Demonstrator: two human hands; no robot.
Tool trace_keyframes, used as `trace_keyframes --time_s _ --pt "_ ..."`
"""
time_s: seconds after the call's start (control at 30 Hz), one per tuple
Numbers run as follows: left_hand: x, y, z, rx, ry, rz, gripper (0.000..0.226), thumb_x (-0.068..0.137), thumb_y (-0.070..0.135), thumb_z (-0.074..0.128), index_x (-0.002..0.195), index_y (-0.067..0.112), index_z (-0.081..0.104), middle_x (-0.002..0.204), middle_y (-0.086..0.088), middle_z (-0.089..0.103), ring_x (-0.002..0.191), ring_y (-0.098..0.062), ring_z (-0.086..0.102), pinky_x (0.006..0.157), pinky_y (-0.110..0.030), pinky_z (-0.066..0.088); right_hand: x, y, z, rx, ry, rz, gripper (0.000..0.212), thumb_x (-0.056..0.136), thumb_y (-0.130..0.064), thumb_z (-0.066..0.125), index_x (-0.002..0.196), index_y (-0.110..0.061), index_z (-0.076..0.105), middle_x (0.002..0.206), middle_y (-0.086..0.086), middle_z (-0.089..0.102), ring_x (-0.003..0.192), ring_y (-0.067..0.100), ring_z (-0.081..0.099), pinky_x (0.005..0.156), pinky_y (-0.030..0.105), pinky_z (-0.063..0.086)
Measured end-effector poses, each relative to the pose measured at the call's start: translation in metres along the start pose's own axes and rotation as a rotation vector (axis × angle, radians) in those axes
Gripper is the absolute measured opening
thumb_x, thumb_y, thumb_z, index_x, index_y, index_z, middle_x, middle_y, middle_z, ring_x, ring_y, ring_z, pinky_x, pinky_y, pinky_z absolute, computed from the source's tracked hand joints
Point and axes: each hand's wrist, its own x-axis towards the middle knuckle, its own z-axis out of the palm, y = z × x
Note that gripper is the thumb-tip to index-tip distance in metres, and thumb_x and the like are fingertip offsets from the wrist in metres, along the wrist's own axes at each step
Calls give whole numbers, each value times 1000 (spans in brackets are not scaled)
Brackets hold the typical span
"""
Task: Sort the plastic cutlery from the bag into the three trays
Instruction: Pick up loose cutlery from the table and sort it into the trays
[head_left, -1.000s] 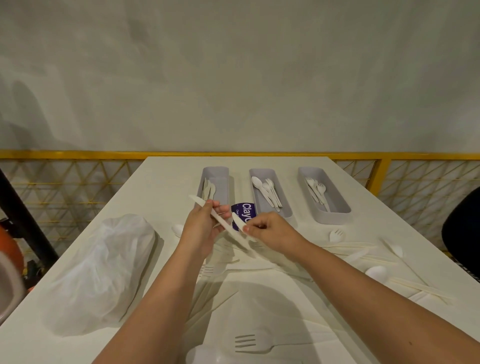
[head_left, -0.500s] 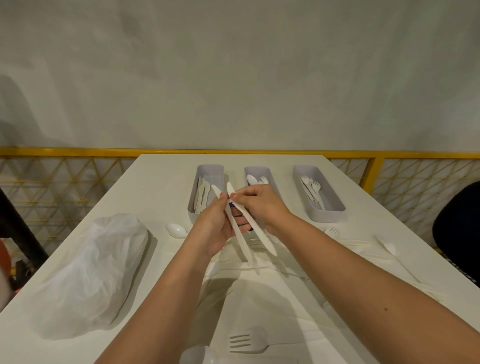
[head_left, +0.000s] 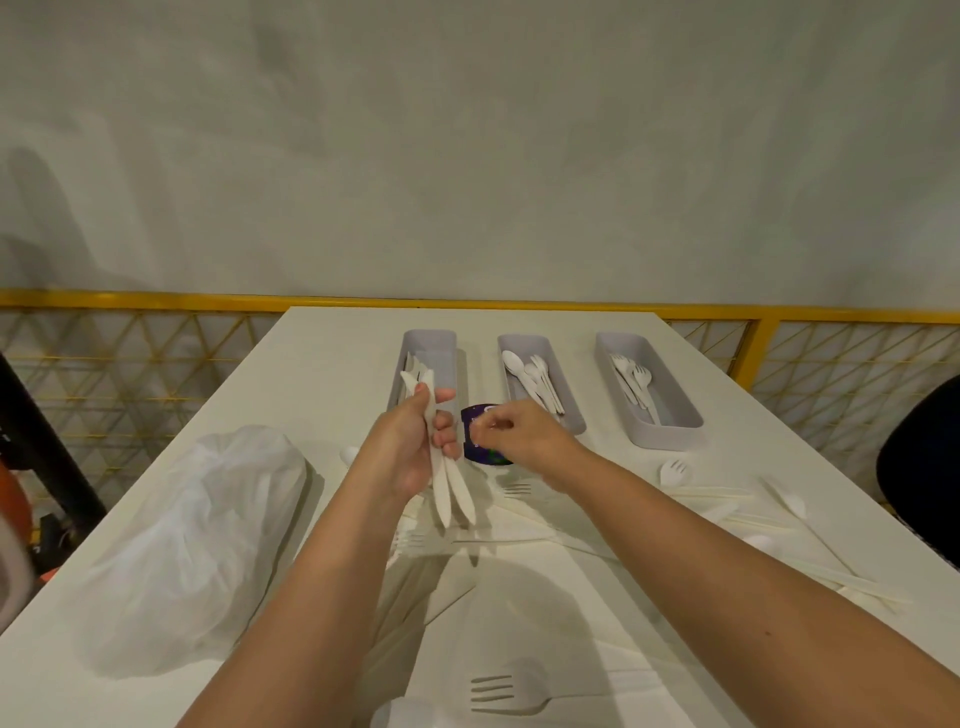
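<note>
Left hand (head_left: 410, 441) grips two knives (head_left: 451, 491), blades pointing down, at the near end of the left tray (head_left: 429, 340). Right hand (head_left: 519, 436) is just beside it, fingers curled; contents cannot be told. Bag (head_left: 202, 530) lies by the table's (head_left: 337, 364) left edge.

The left hand (head_left: 405, 447) covers the middles of the two knives (head_left: 441, 493) it grips and the near end of the left tray (head_left: 429, 338). The right hand (head_left: 519, 436) half hides a purple round object (head_left: 488, 456). That hand's fingertips are blurred, so whether they pinch anything cannot be told. The bottom edge cuts a spoon (head_left: 402, 716), the right edge a dark shape (head_left: 924, 467).
</note>
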Motion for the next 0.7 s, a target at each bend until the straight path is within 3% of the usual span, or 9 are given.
trace_keyframes --time_s 0.1,0.23,0.37,0.47,0.53,0.63,0.7 --pt "4 11 -12 -26 24 19 27 101 20 34 87 8 54 48 2 35 34 -7 32 37 -16 30 -7 13 4 -313 -168 -11 19 78 -14 73 95 -5 74 78 -4 64 82 13 57 76 25 45" --pt "7 19 -23 -44 36 48 19 98 11 38 87 7 53 53 1 33 34 -7 32 36 -16 33 -6 23 17 -613 -144 -35 32 77 -19 74 100 3 69 106 15 68 98 28 62 85 35 51" --pt "9 21 -28 -51 47 50 22 99 12 37 88 6 55 55 0 34 34 -7 34 37 -15 35 -5 21 25 -736 -110 -10 29 84 -13 65 110 -3 60 114 12 61 100 28 58 88 34 50" --pt "9 20 -27 -32 45 50 19 98 10 39 88 7 55 51 1 36 35 -7 34 36 -17 36 -9 17 27 -942 -103 -100 25 90 -5 50 114 -2 56 115 13 58 92 28 55 77 33 44" --pt "8 19 -26 -18 37 54 17 97 10 40 88 7 54 51 1 36 35 -7 34 36 -17 36 -9 18 28 -1086 -103 -155 27 91 -2 47 116 -1 54 117 15 59 100 29 59 77 33 45" --pt "7 17 -23 -5 32 59 22 100 12 36 87 7 54 57 0 34 35 -7 34 37 -18 35 -7 20 28 -1104 -89 -177 27 92 -3 46 117 -1 54 118 15 59 104 29 59 81 33 47" --pt "7 15 -23 10 39 57 27 101 15 32 85 8 53 58 0 34 35 -7 35 38 -19 35 -6 19 26 -972 -54 -166 24 93 -6 45 113 -1 56 114 16 60 99 30 59 79 34 47"
